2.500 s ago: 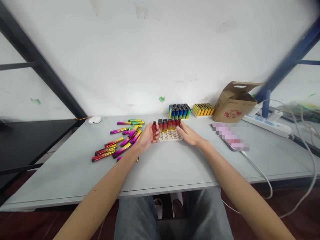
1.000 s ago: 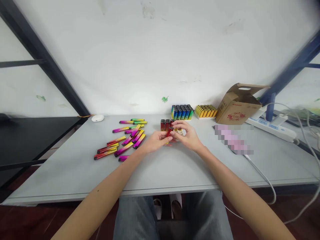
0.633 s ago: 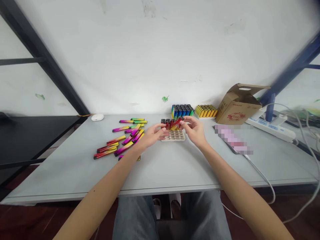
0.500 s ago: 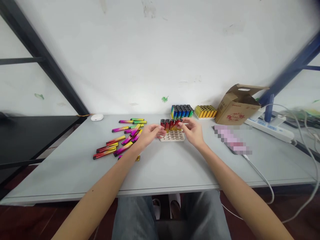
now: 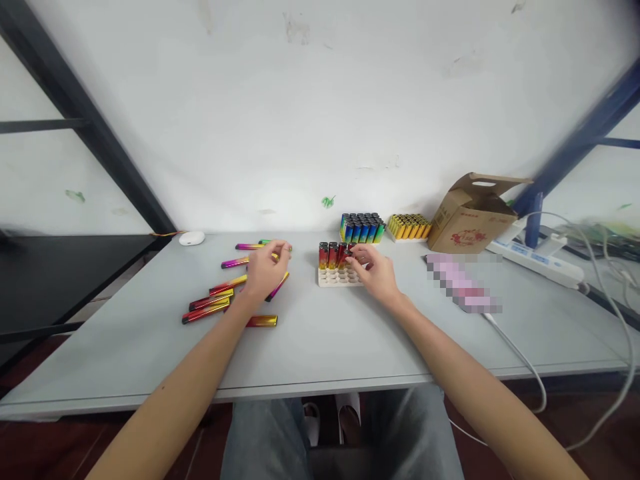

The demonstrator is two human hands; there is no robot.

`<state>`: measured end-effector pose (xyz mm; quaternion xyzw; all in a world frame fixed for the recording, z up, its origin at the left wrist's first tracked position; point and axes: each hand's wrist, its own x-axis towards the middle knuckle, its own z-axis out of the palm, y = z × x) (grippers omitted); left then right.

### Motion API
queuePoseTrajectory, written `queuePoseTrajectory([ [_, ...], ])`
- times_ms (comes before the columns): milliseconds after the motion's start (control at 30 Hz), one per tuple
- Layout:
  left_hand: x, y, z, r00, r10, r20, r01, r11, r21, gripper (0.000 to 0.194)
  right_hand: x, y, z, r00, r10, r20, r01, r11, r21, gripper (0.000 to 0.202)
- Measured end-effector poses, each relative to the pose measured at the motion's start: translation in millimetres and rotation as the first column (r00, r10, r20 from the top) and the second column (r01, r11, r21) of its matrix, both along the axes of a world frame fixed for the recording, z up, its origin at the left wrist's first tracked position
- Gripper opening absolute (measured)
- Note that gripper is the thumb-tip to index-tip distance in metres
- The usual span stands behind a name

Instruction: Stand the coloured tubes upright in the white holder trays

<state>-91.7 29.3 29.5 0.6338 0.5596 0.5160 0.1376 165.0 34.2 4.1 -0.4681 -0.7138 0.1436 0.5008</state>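
Observation:
My right hand (image 5: 376, 272) pinches a shiny red-and-gold tube with a black end (image 5: 347, 256) at the right side of a white perforated tray (image 5: 330, 281). Several like tubes (image 5: 323, 256) stand upright in the tray's back row, black ends up. The front holes of the tray show bare. To the left, my left hand (image 5: 265, 272) hovers over a loose spread of tubes, its fingertips together. Whatever these fingers hold, if anything, I cannot make out. Red-and-gold tubes (image 5: 206, 311) and purple-and-yellow tubes (image 5: 235, 262) lie around and partly under that hand.
Behind the tray stand a block of blue-green tubes (image 5: 362, 230) and a tray of yellow ones (image 5: 411, 227). An open cardboard box (image 5: 467, 223), a power strip (image 5: 545, 260) and a blurred pink phone-like item (image 5: 463, 283) with a cable lie right. A white case (image 5: 192, 238) sits far left.
My left hand has moved from the tray leftward to the loose tubes. My right hand has stayed at the tray, its fingers shifting slightly lower and left.

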Motion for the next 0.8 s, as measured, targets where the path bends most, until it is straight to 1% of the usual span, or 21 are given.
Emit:
queuePoseTrajectory([
  [33, -10, 2, -0.7, 0.994, 0.067, -0.089, -0.064, 0.997, 0.035, 0.020, 0, 0, -0.3, 0.999, -0.029, 0.039, 0.027, 0.998, 0.049, 0.017],
  [67, -21, 4, -0.8, 0.983, 0.121, -0.142, -0.113, 0.992, 0.063, 0.020, 0, 1, -0.4, 0.995, -0.061, 0.074, 0.053, 0.993, 0.107, 0.014],
  [100, -31, 6, -0.3, 0.976, 0.158, -0.153, -0.147, 0.986, 0.079, 0.021, 0, 1, -0.4, 0.991, -0.086, 0.106, 0.068, 0.984, 0.168, 0.013],
  [200, -57, 9, 2.5, 0.973, 0.198, -0.122, -0.189, 0.978, 0.087, 0.025, 2, 5, 0.5, 0.975, -0.128, 0.181, 0.061, 0.939, 0.337, 0.015],
  [267, -71, 9, 3.5, 0.963, 0.236, -0.130, -0.229, 0.971, 0.070, 0.026, 5, 7, 0.8, 0.964, -0.141, 0.226, 0.043, 0.919, 0.391, 0.018],
  [367, -90, 9, 2.9, 0.945, 0.270, -0.184, -0.271, 0.962, 0.017, 0.027, 8, 9, 0.4, 0.946, -0.147, 0.288, 0.027, 0.923, 0.384, 0.024],
  [400, -95, 8, 2.7, 0.944, 0.262, -0.200, -0.268, 0.963, -0.007, 0.027, 8, 9, 0.1, 0.943, -0.137, 0.303, 0.016, 0.928, 0.372, 0.026],
  [467, -104, 7, 3.6, 0.950, 0.209, -0.231, -0.228, 0.972, -0.058, 0.027, 9, 8, -0.3, 0.942, -0.122, 0.312, 0.005, 0.937, 0.349, 0.029],
  [567, -112, 2, 8.6, 0.947, 0.069, -0.313, -0.126, 0.978, -0.164, 0.026, 9, 7, -0.1, 0.950, -0.129, 0.285, 0.028, 0.942, 0.333, 0.031],
  [667, -118, -4, 14.7, 0.902, -0.072, -0.427, -0.066, 0.951, -0.301, 0.025, 11, 8, 0.4, 0.962, -0.153, 0.227, 0.073, 0.943, 0.324, 0.030],
  [800, -127, -8, 17.0, 0.844, -0.170, -0.508, -0.069, 0.906, -0.417, 0.030, 13, 10, 0.8, 0.971, -0.169, 0.170, 0.112, 0.947, 0.301, 0.030],
])
